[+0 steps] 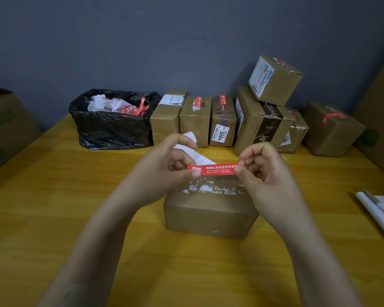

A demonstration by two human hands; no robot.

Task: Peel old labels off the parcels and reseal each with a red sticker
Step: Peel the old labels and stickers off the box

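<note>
The left hand point(177, 160) and right hand point(259, 165) are pinching the ends of a thin, limp red paper sticker point(215, 169), stretching it over the brown cardboard parcel point(211, 209) mid-table; it looks liable to curl and cling.

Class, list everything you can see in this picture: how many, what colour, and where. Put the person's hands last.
table: one, yellow wood, under everything
near box: one, brown, centre, below the hands, white label scraps on top
back boxes: seven, brown, along the wall, one tilted atop another
bin bag: one, black, back left, holding white and red scraps
sticker: one, red, stretched between the hands
backing paper: one, white, behind the left hand
cartons: two, brown, left and right edges
papers: count unclear, white, right edge
left hand: one, pinches the sticker's left end
right hand: one, pinches the sticker's right end
</note>
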